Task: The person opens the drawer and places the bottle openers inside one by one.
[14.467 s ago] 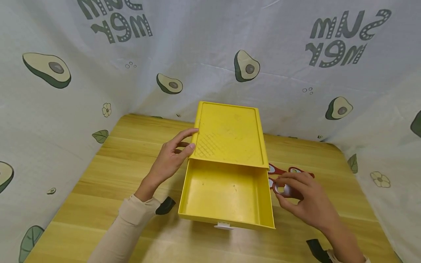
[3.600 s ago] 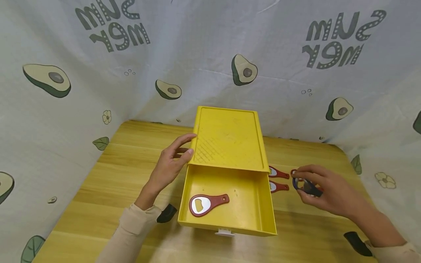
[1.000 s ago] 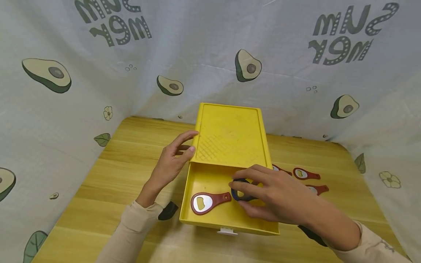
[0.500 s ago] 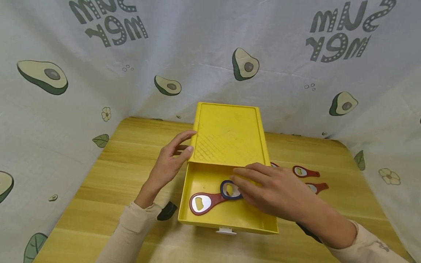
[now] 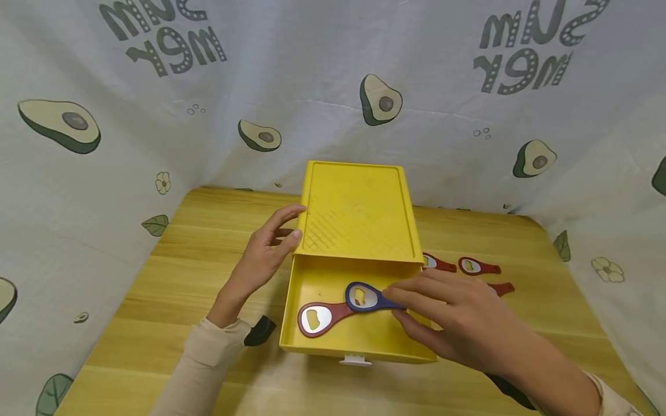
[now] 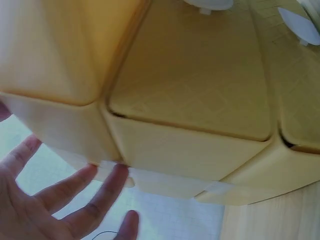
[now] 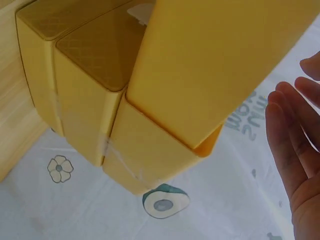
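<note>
A blue bottle opener [image 5: 363,297] lies in the pulled-out yellow drawer [image 5: 333,345], its head overlapping the handle of a red bottle opener [image 5: 316,319]. My right hand [image 5: 458,315] is over the drawer's right side, thumb and fingertips parted around the blue handle's end; in the right wrist view the fingers [image 7: 285,135] look fairly straight, with nothing visible between them. My left hand [image 5: 267,251] rests fingertips and thumb against the left side of the yellow drawer unit [image 5: 359,211]. In the left wrist view its fingers [image 6: 102,200] are spread along the unit's side.
On the wooden table [image 5: 208,260], right of the unit, lie red bottle openers: one close beside it [image 5: 439,263], another farther right [image 5: 480,266], and a third [image 5: 503,288] partly behind my right hand. Below the open drawer are closed drawers [image 6: 190,75]. A printed curtain [image 5: 312,69] stands behind.
My right hand carried the blue bottle opener from the right into the drawer, laid it over the red one and drew back slightly. The red opener entered the drawer earlier. The left hand stays put.
</note>
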Tool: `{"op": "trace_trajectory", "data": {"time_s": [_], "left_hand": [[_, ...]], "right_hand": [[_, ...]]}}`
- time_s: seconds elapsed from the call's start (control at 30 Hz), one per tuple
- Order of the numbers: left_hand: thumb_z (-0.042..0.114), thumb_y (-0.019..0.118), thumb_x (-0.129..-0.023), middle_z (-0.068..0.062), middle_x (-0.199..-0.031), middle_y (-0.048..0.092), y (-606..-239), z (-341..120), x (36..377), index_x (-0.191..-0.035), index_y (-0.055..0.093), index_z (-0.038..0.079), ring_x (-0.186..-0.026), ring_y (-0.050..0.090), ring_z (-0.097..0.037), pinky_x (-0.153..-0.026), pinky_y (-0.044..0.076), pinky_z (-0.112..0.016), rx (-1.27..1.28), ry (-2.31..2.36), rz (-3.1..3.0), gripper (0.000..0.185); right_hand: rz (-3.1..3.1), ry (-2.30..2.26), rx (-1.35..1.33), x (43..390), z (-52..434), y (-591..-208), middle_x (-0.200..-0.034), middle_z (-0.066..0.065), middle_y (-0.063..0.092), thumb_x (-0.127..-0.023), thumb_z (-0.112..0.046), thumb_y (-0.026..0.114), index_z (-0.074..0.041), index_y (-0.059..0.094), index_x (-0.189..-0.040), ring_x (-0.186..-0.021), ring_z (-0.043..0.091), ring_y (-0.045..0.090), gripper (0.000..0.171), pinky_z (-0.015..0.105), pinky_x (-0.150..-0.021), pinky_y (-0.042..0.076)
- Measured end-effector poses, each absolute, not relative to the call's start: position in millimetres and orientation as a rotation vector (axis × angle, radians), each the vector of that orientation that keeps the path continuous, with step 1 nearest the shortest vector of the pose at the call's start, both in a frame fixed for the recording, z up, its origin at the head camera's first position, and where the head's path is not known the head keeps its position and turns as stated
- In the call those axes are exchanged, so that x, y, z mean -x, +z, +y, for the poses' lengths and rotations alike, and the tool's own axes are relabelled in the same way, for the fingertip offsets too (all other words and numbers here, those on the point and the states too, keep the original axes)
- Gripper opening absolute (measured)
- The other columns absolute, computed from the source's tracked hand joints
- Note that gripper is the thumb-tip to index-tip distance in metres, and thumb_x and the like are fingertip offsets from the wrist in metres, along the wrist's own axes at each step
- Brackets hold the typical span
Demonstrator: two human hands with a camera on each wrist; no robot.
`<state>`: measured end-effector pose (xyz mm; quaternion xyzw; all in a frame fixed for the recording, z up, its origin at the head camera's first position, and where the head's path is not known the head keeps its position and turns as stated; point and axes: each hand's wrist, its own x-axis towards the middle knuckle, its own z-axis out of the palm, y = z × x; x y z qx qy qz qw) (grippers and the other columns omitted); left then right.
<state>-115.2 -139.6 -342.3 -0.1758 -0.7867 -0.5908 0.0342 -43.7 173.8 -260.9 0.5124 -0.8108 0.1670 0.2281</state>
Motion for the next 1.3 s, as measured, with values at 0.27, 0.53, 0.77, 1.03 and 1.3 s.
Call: {"op": "trace_trajectory", "data": {"time_s": [0.27,0.53,0.77,1.03,1.3], "left_hand": [[0.029,0.053,-0.104,0.004,-0.153,0.046,-340.4,-138.6,114.9,-0.147,0.048,0.033,-0.122,0.062,-0.029,-0.092,0.052,-0.050,0.534,-1.824,-2.485,0.044],[0.025,0.054,-0.104,0.004,-0.153,0.046,-342.5,-139.7,115.5,-0.147,0.050,0.029,-0.120,0.062,-0.030,-0.096,0.048,-0.049,0.548,-1.828,-2.447,0.043],[0.026,0.054,-0.104,0.004,-0.153,0.046,-341.2,-139.8,113.6,-0.147,0.049,0.029,-0.121,0.061,-0.029,-0.100,0.045,-0.053,0.536,-1.839,-2.446,0.044],[0.023,0.055,-0.104,0.002,-0.153,0.047,-342.2,-140.0,114.5,-0.147,0.049,0.026,-0.121,0.061,-0.030,-0.101,0.045,-0.053,0.548,-1.836,-2.446,0.044],[0.023,0.055,-0.103,0.002,-0.152,0.048,-341.2,-139.7,115.1,-0.146,0.050,0.026,-0.121,0.061,-0.029,-0.100,0.047,-0.051,0.539,-1.841,-2.444,0.043]], "right_hand": [[-2.150,0.604,-1.364,19.1,184.2,-262.0,-0.094,-0.004,0.074,-0.103,-0.035,0.055,-0.013,0.077,-0.107,-0.078,0.008,0.066,0.031,0.016,-0.065,0.053],[-2.130,0.706,-1.418,-6.1,184.1,-271.7,-0.096,-0.007,0.074,-0.091,-0.030,0.074,-0.014,0.076,-0.112,-0.078,0.002,0.065,0.026,0.012,-0.067,0.053],[-2.117,0.680,-1.365,-21.3,175.9,-293.7,-0.094,-0.008,0.073,-0.095,-0.031,0.068,-0.014,0.075,-0.111,-0.067,0.000,0.058,0.024,0.007,-0.059,0.045],[-2.175,0.728,-1.189,-33.8,163.8,-319.3,-0.082,-0.010,0.071,-0.100,-0.034,0.061,-0.017,0.076,-0.099,-0.060,-0.002,0.057,0.023,0.007,-0.055,0.045],[-2.369,0.738,-0.942,-39.6,156.3,-325.9,-0.079,-0.015,0.073,-0.098,-0.043,0.063,-0.021,0.078,-0.097,-0.060,-0.005,0.060,0.026,0.008,-0.058,0.048]]}}
